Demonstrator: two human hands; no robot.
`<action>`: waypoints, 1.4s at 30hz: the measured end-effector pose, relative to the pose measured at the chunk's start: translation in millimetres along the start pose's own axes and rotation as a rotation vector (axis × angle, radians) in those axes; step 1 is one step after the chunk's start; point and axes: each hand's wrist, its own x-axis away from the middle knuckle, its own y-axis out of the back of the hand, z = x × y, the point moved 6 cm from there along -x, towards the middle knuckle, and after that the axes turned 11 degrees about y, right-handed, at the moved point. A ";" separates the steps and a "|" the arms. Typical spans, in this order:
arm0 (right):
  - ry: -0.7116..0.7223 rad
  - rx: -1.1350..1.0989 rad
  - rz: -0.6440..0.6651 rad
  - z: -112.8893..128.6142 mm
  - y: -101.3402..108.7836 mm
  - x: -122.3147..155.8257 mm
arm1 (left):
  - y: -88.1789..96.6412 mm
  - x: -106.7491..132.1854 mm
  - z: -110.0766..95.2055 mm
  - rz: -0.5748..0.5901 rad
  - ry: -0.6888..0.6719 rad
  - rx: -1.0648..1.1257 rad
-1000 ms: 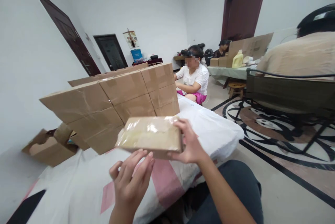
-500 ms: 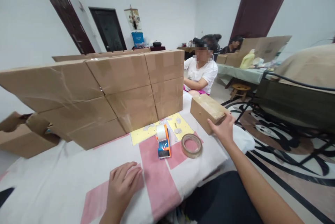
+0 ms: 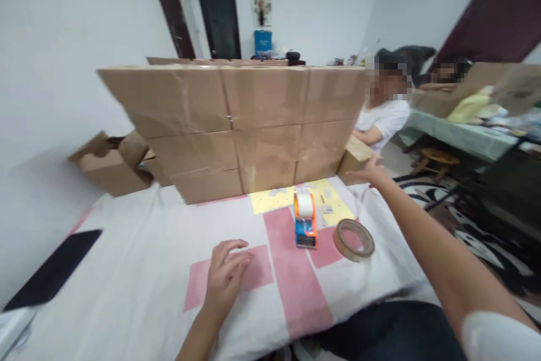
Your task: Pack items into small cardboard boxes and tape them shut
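Observation:
My right hand [image 3: 369,173] is stretched far out to the right end of the stack of taped cardboard boxes [image 3: 236,124] and is closed on a small taped cardboard box [image 3: 354,154] that sits against the stack's lowest row. My left hand [image 3: 226,275] rests flat and open on the white and pink cloth [image 3: 139,259], holding nothing. An orange and blue tape dispenser [image 3: 305,218] stands between my hands. A loose roll of clear tape [image 3: 354,239] lies to its right.
A yellow sheet [image 3: 270,200] lies under the stack's front. An open cardboard box [image 3: 110,163] sits at the left by the wall. A dark flat object [image 3: 53,274] lies at the near left. A person in a white shirt [image 3: 382,119] sits behind the stack.
My right hand carried the small box away from in front of me to the right end of the stack. My left hand let go and dropped to the cloth. The view swung left.

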 end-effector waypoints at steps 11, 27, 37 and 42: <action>1.267 -0.442 0.165 333.2 -99.2 242.7 | 237.4 -78.6 271.0 -0.717 0.739 -0.003; 1.222 0.182 0.295 737.1 -343.8 226.2 | 230.8 -163.1 492.8 -0.689 0.696 0.370; 1.369 0.031 0.188 711.8 -300.0 243.8 | 257.1 -166.1 428.5 -0.894 0.577 0.253; 1.457 -0.090 0.075 689.5 -211.6 270.1 | 311.5 -160.6 331.6 -1.230 0.509 -0.068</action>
